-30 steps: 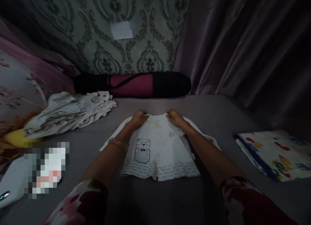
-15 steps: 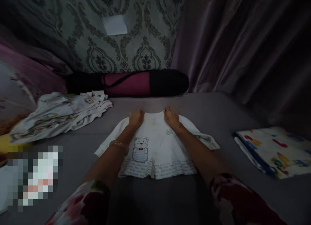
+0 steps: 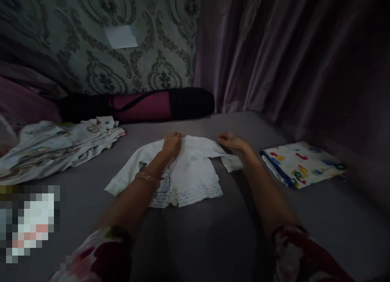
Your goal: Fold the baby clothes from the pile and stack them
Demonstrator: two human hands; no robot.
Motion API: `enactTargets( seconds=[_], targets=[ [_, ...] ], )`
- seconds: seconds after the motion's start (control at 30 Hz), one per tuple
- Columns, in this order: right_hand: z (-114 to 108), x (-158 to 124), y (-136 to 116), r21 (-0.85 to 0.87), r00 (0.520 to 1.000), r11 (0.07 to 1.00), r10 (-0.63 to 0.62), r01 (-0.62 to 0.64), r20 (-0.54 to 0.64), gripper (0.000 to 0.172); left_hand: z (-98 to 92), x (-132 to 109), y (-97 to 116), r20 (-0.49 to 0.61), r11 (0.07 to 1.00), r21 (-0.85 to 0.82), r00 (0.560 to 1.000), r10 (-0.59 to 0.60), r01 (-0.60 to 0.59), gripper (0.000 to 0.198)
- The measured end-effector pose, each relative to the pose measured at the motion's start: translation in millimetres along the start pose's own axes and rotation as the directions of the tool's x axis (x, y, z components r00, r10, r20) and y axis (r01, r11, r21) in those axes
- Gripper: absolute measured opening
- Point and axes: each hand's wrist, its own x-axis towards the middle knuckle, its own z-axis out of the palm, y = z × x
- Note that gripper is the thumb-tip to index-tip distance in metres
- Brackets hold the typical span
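A small white baby shirt (image 3: 195, 172) with a bear print and lettering along its hem lies flat on the grey bed sheet (image 3: 195, 241). My left hand (image 3: 172, 144), a bracelet on its wrist, rests with bent fingers on the shirt's neckline. My right hand (image 3: 232, 141) is at the shirt's right shoulder, its fingers closed on the sleeve. That sleeve is drawn inward, with its cuff lying beside the shirt's body. The left sleeve stays spread out.
A loose pile of pale printed clothes (image 3: 55, 146) lies at the left. A folded cloth with coloured letters (image 3: 300, 162) sits at the right. A dark and pink rolled bag (image 3: 146, 105) lies along the patterned wall, and a curtain (image 3: 289, 62) hangs at the right.
The view has swung right. My right hand moved from the neckline out to the right shoulder, and the right sleeve now lies drawn in. My left hand stays at the neckline.
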Motion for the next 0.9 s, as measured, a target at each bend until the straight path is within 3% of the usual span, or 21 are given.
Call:
enactTargets(
  seconds=[0.1, 0.2, 0.33, 0.47, 0.53, 0.6, 0.67, 0.7, 0.73, 0.8, 0.9],
  targets=[
    [-8, -29, 26, 0.027, 0.99, 0.997, 0.075, -0.079, 0.123, 0.027, 15.4, 8, 27, -0.007, 0.982, -0.136, 0.991, 0.135, -0.134, 0.03],
    [-6, -44, 38, 0.105, 0.972, 0.991, 0.057, -0.083, 0.228, 0.029, 37.4, 14, 47, -0.044, 0.956, -0.222, 0.981, 0.187, -0.192, 0.03],
    [-1, -50, 40, 0.102, 0.954, 0.994, 0.004, -0.037, 0.3, 0.034, 66.1, 15, 60, -0.142, 0.925, -0.31, 0.973, 0.183, -0.219, 0.032],
    [-1, -52, 34, 0.018, 0.957, 0.999, 0.032, -0.038, 0.288, 0.042, 81.6, 11, 60, -0.233, 0.925, -0.32, 0.963, 0.133, -0.205, 0.034],
    [-2, -52, 32, -0.019, 0.976, 1.0, 0.021, -0.017, 0.215, 0.048, 83.3, 9, 60, -0.243, 0.929, -0.311, 0.962, 0.125, -0.199, 0.035],
    [-5, -53, 32, -0.071, 0.999, 0.997, -0.041, 0.043, 0.024, 0.051, 82.5, 9, 60, -0.236, 0.934, -0.299, 0.964, 0.124, -0.194, 0.037],
    [-8, -55, 33, -0.188, 0.975, 0.981, -0.094, 0.056, -0.199, 0.052, 81.0, 8, 61, -0.227, 0.94, -0.291, 0.968, 0.111, -0.176, 0.039],
    [-10, -56, 34, -0.248, 0.964, 0.968, -0.088, 0.024, -0.25, 0.053, 80.4, 8, 62, -0.222, 0.943, -0.288, 0.97, 0.101, -0.164, 0.04],
    [-13, -58, 36, -0.298, 0.971, 0.954, -0.042, -0.03, -0.233, 0.052, 80.0, 8, 62, -0.217, 0.946, -0.283, 0.972, 0.096, -0.156, 0.041],
    [-20, -61, 43, -0.35, 0.991, 0.927, 0.119, -0.133, -0.063, 0.051, 79.7, 7, 63, -0.203, 0.952, -0.267, 0.974, 0.098, -0.151, 0.043],
    [-32, -66, 61, -0.279, 0.958, 0.942, 0.238, -0.188, 0.157, 0.054, 79.7, 5, 64, -0.191, 0.96, -0.232, 0.975, 0.114, -0.158, 0.045]
  ],
)
